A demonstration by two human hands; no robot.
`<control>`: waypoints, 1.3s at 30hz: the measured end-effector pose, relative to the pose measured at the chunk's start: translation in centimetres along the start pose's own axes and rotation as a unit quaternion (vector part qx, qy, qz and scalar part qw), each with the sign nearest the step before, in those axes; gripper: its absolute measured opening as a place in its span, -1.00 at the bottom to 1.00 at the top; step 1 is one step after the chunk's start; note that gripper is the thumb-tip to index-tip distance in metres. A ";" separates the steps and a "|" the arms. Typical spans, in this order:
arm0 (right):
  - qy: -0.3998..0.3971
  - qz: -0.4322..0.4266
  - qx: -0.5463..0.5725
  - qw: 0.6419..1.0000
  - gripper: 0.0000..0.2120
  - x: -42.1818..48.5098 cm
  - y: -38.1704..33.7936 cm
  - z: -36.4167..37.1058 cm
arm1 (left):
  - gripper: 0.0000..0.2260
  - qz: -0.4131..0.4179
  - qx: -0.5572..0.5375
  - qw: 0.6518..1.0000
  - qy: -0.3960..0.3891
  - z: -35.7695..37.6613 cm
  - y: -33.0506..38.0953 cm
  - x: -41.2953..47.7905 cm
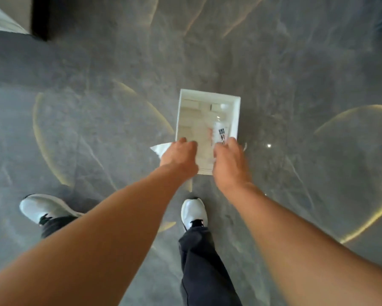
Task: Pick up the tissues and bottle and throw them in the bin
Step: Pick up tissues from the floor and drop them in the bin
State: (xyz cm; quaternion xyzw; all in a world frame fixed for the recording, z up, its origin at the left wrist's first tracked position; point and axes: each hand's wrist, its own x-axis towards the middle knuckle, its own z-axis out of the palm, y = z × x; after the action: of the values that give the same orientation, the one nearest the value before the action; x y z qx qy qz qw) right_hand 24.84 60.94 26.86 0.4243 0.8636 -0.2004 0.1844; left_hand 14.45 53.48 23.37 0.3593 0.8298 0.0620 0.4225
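A white rectangular bin (pixel 237 115) stands on the grey floor ahead of my feet. My left hand (pixel 179 156) hovers over its near left corner, shut on a white tissue (pixel 160 149) that sticks out to the left of the fingers. My right hand (pixel 228 161) is over the near right part of the bin, shut on a clear plastic bottle (pixel 221 127). The bottle has a black-and-white label and a white cap and points away from me over the bin's opening. The inside of the bin looks pale and blurred.
The grey marbled floor (pixel 97 129) has curved yellow lines. My two white shoes (pixel 40 207) (pixel 193 212) and dark trousers are just behind the bin. A dark furniture edge (pixel 40 18) sits at the far left corner.
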 end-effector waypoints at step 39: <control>-0.237 -0.384 -0.243 0.859 -0.72 -12.6 -69.0 9.8 | -0.72 -0.426 -0.250 0.839 0.227 -22.3 -57.6 -36.7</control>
State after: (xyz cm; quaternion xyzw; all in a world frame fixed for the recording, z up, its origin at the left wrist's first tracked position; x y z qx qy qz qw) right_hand -22.16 9.12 37.76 -0.0590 0.9095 -0.1338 0.3890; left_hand -19.35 -8.12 38.20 -0.1720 0.9300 0.1606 0.2823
